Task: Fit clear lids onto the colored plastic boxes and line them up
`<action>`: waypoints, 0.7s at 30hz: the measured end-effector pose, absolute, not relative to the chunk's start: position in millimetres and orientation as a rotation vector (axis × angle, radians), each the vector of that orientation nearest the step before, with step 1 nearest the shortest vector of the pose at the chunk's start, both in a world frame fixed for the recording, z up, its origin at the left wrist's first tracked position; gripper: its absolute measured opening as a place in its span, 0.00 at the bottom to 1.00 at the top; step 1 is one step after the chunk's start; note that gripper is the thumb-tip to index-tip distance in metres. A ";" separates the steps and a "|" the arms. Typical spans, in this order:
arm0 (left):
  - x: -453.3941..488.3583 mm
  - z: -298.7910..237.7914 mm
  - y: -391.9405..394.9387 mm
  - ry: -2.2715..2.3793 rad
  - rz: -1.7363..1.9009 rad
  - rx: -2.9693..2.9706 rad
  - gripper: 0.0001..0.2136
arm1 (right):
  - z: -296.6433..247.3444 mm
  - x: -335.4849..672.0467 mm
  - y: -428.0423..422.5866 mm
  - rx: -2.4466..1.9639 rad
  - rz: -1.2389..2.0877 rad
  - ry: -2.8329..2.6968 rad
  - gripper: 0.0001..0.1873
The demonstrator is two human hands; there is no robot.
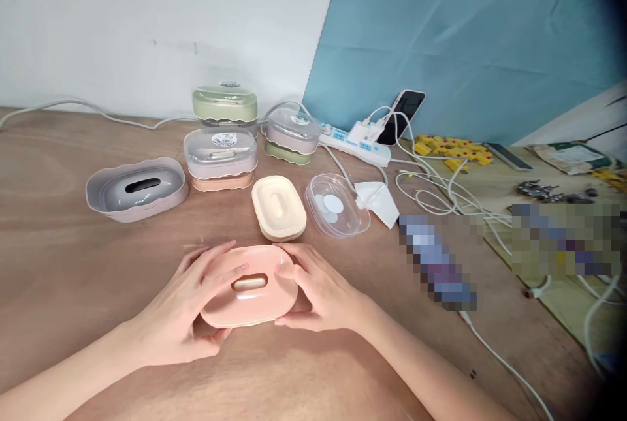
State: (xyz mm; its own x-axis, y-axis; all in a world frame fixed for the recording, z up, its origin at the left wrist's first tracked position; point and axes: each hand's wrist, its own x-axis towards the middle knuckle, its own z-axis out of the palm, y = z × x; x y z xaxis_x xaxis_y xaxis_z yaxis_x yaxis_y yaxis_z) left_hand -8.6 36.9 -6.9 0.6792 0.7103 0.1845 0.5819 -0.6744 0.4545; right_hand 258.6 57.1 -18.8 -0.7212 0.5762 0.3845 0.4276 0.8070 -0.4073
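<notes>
Between my two hands is a pink oval plastic box (264, 258) with an elongated slot in its top; something cream shows through the slot and under its lower rim. My left hand (196, 307) grips its left end, fingers on top and thumb at the near edge. On the right end, my right hand (318, 290) is closed around it in the same way. Just beyond stands a cream rounded box (278, 205) with a raised bar on top. A clear plastic cover (337, 205) with white round stickers lies to the right of that.
A greyish-pink wavy-rimmed slotted shell (137, 189) rests at left. Stacked boxes with clear covers (220, 153), a green-topped box (224, 104) and another stack (292, 130) stand behind. A power strip (355, 145), phone (402, 117), white cables (441, 192) and a blurred-out device (435, 261) are on the right.
</notes>
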 end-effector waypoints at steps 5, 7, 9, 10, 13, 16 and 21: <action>-8.2 -6.5 36.9 0.965 0.486 2.624 0.38 | -21.3 259.4 59.2 -0.724 0.367 -2.508 0.29; -8.8 -7.2 37.2 0.972 0.466 2.644 0.36 | -21.9 260.0 60.6 -0.731 0.356 -2.522 0.28; -9.4 -8.3 37.6 0.966 0.447 2.662 0.33 | -22.3 260.5 61.5 -0.732 0.352 -2.533 0.29; -9.7 -8.8 37.8 0.964 0.438 2.668 0.31 | -22.4 260.6 61.5 -0.731 0.359 -2.537 0.30; -10.3 -9.9 38.5 0.971 0.439 2.667 0.30 | -21.9 260.6 59.4 -0.722 0.319 -2.527 0.31; -11.8 -9.7 39.2 0.956 0.453 2.624 0.35 | -19.4 261.6 56.7 -0.767 0.013 -2.380 0.25; -16.5 -9.0 38.5 0.805 0.444 2.515 0.43 | -11.6 271.1 64.1 -1.417 -0.395 -1.990 0.26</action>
